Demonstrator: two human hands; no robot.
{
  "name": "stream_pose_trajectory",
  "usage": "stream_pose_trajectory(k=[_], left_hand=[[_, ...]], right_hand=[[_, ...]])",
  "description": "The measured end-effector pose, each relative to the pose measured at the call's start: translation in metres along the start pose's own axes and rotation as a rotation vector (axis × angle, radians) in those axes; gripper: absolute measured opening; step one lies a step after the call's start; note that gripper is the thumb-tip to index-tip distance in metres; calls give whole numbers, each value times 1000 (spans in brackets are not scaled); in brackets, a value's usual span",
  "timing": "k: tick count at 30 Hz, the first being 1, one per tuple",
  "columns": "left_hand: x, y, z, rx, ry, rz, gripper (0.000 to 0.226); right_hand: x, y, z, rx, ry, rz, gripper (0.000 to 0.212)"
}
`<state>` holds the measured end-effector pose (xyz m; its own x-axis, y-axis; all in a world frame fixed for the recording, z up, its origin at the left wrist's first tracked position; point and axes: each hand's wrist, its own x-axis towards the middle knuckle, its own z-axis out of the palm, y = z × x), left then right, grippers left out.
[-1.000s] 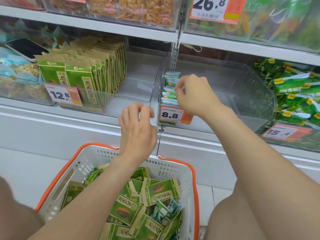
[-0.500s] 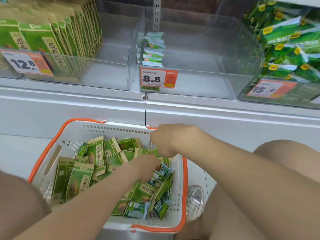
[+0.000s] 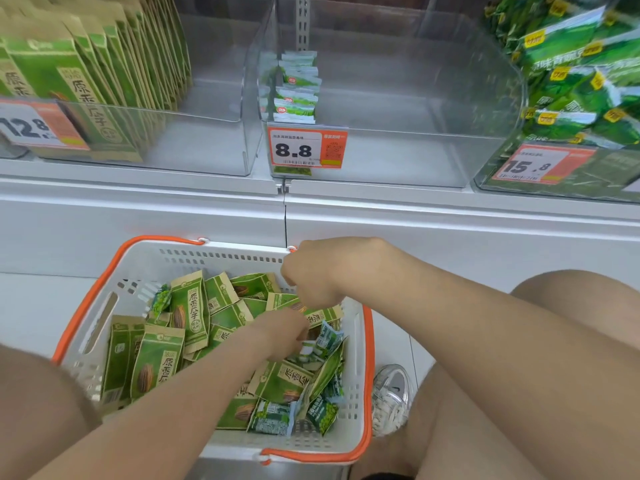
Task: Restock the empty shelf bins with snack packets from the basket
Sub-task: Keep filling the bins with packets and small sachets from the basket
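While both hands are down in the basket [image 3: 221, 258], the middle bin [image 3: 398, 157] is mostly bare: one short row [image 3: 298, 91] of little packs stands against its left wall, behind the 8.8 tag [image 3: 306, 148]. Basket sits on the floor [image 3: 34, 306] below the shelf [image 3: 138, 188], white with an orange rim, loose mix inside: big packets [image 3: 157, 368] mainly left and far side, small packets [image 3: 273, 419] mainly near right. From the near left, the left hand [image 3: 284, 332] reaches in, fingers dug into the pile mid-right; can't tell if they've closed on anything. Over the far right corner, the right hand [image 3: 311, 275] has fingers curled, tips down at the pile; underside hidden, so can't tell if it holds a pack. On the shelf's left, the left bin [image 3: 207, 147] is part-filled with upright big packs, 12.8 tag [image 3: 38, 124] in front. Beside the middle one, the right bin [image 3: 498, 98] is piled with green bags [image 3: 581, 81], 15.8 tag [image 3: 540, 164] in front. One shoe [image 3: 393, 396] sits just right of the basket.
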<state>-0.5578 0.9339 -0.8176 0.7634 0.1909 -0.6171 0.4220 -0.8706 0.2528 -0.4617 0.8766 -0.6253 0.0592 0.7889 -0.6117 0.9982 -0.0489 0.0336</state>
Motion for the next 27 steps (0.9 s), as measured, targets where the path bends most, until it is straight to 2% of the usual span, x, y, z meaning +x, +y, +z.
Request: stream_pose_trajectory(k=[2,4,9,10,12,14,18,21,23,25,27], left_hand=[[-3,-10,-11,-166,59,3,14],[-9,-16,-26,-345,117,8,18],[-36,-11,-81,-993,285,32,27],[-43,-9,-92,-1099,327,42,26],[-57,-6,-112,-1242,408,64,20],[-70,-6,-128,-1336,459,111,15],[-85,-8,-146,-1478,580,208,16],[-93,-8,-159,-1431,736,208,25],[-99,-8,-167,-1440,740,283,21],[-103,-8,-172,-1410,710,366,28],[-103,-8,-176,-1366,759,371,30]], right_hand=[[1,3,-5,27,1,-6,33],[-1,7,-11,58,16,-5,41],[-10,26,-25,68,116,11,28],[-11,31,-26,76,147,9,34],[-13,39,-25,125,196,-1,63],[-12,42,-25,201,290,-33,72],[-14,42,-33,286,637,-145,36],[-26,50,-47,523,667,-76,16],[-32,58,-53,638,714,-36,10],[-34,62,-57,748,792,10,6],[-33,62,-58,952,841,62,4]])
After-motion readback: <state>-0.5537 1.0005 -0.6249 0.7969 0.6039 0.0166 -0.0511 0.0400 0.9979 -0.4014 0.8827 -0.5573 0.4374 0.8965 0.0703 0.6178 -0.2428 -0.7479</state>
